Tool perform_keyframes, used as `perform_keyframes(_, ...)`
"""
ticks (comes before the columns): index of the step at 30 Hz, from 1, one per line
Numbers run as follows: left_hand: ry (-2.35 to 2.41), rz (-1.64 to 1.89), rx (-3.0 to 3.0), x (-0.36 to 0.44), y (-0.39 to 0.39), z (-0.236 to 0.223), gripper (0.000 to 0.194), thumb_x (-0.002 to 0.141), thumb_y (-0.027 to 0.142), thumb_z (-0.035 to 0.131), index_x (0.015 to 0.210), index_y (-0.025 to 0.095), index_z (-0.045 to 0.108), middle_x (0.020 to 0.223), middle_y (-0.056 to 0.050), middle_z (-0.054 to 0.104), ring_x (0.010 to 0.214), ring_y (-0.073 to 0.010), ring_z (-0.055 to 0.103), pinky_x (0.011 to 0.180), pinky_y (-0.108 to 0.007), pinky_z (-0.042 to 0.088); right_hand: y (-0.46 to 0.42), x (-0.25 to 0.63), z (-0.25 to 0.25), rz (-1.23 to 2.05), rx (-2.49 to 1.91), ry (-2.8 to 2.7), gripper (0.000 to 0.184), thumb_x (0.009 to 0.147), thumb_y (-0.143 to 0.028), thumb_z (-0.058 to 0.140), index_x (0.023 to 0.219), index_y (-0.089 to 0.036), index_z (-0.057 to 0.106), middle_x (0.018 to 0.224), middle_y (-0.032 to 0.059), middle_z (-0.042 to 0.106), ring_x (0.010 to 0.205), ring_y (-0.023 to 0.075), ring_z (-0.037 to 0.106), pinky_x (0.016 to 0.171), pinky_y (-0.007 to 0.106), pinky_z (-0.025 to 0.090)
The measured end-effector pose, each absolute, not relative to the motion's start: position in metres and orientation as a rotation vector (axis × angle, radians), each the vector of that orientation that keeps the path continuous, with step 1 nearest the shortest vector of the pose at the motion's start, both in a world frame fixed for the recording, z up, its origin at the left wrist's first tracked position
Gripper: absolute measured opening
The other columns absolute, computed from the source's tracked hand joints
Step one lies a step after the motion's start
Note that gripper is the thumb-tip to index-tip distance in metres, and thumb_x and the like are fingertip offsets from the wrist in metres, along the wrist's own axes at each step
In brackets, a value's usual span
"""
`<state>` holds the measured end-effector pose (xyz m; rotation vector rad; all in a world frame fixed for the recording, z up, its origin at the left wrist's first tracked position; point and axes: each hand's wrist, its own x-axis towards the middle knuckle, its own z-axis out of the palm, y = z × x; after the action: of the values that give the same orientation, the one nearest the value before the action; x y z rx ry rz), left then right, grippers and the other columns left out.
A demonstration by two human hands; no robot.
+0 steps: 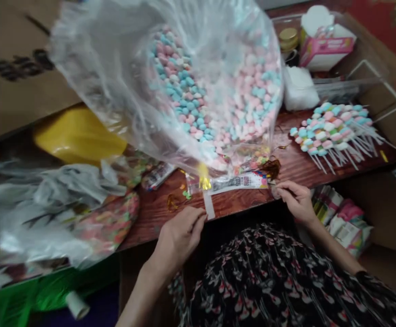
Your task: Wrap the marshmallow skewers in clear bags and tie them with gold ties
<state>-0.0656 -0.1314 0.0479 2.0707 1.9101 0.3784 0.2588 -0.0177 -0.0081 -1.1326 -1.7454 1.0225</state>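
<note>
Bulging clear bag (215, 86) of pastel candies (198, 104)

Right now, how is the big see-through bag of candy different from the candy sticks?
The clear plastic bag is much bigger than the bunch of candy sticks. The bag holds loose candies in a heap, but the sticks have candies on white stems. The sticks lie fanned out on the wooden table. Both show pink, blue and white candies.

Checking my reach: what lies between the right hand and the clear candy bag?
Head view: a bronze foil tie and a printed strip's end lie between the right hand and the clear bag.
</note>
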Motion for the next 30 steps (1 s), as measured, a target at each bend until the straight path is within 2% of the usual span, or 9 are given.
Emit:
perform_keyframes(2,1.761,0.536,2.279,-0.046,-0.104,0.049,0.015,0.094,0.020,0.050,0.097,0.018,0.064,0.089,-0.006,0.069,0.081,-0.0158,0.065,0.074,-0.026,0.051,-0.021,0.263,-0.014,0.931,-1.129,-1.823,0.012,0.091,-0.021,0.056,0.090,-0.021,0.067,0.077,0.0006,0.067,0.068,0.0130,0.060,0.063,0.026,0.046)
perform_keyframes(5,1.585,0.569,2.496,-0.025,-0.078,0.037,0.014,0.092,0.014,0.050,0.092,0.017,0.064,0.088,-0.007,0.069,0.079,-0.0164,0.065,0.071,-0.027,0.053,-0.021,0.258,-0.021,0.667,-1.088,-2.106,0.014,0.092,-0.018,0.054,0.094,-0.020,0.068,0.084,0.0040,0.070,0.078,0.0163,0.061,0.073,0.031,0.046)
perform_keyframes(8,1.501,0.676,2.548,-0.016,-0.066,0.022,0.013,0.091,0.013,0.053,0.097,0.018,0.063,0.091,-0.007,0.069,0.082,-0.0164,0.066,0.073,-0.027,0.055,-0.010,0.248,-0.024,0.355,-1.150,-2.348,0.015,0.091,-0.019,0.054,0.092,-0.021,0.069,0.086,0.0044,0.072,0.080,0.0186,0.057,0.072,0.033,0.041)
perform_keyframes(12,1.478,0.752,2.589,-0.023,-0.056,0.012,0.015,0.089,0.013,0.057,0.103,0.017,0.062,0.093,-0.008,0.069,0.083,-0.0174,0.066,0.074,-0.028,0.055,0.015,0.256,-0.020,0.178,-1.257,-2.394,0.015,0.090,-0.020,0.055,0.093,-0.021,0.070,0.085,0.0038,0.073,0.082,0.0192,0.054,0.072,0.033,0.038)
perform_keyframes(16,1.679,0.604,2.549,-0.035,-0.060,0.016,0.010,0.088,0.014,0.058,0.095,0.016,0.065,0.087,-0.007,0.068,0.078,-0.0185,0.064,0.070,-0.029,0.053,0.019,0.284,-0.020,0.164,-1.282,-2.223,0.016,0.089,-0.016,0.055,0.095,-0.020,0.069,0.090,0.0043,0.074,0.083,0.0184,0.058,0.077,0.033,0.041)
perform_keyframes(20,1.701,0.489,2.547,-0.024,-0.059,0.019,0.010,0.089,0.015,0.056,0.091,0.015,0.065,0.088,-0.009,0.067,0.081,-0.0198,0.061,0.074,-0.032,0.052,0.018,0.299,-0.032,0.200,-1.276,-2.066,0.014,0.089,-0.016,0.056,0.094,-0.019,0.069,0.083,0.0046,0.073,0.078,0.0179,0.060,0.077,0.034,0.045)
perform_keyframes(26,1.522,0.063,2.710,0.026,-0.023,0.010,0.025,0.086,0.015,0.053,0.108,0.008,0.063,0.108,-0.017,0.064,0.098,-0.0288,0.057,0.077,-0.039,0.052,0.021,0.292,-0.026,0.080,-1.326,-2.032,0.013,0.088,-0.016,0.057,0.091,-0.019,0.069,0.079,0.0038,0.072,0.075,0.0176,0.060,0.074,0.033,0.044)
perform_keyframes(30,1.584,-0.068,2.772,0.032,-0.011,-0.004,0.027,0.087,0.008,0.046,0.108,0.007,0.063,0.103,-0.017,0.063,0.094,-0.0282,0.058,0.071,-0.038,0.050,0.028,0.300,-0.014,-0.033,-1.422,-2.017,0.015,0.089,-0.018,0.055,0.093,-0.020,0.069,0.082,0.0032,0.073,0.078,0.0181,0.060,0.075,0.033,0.043)
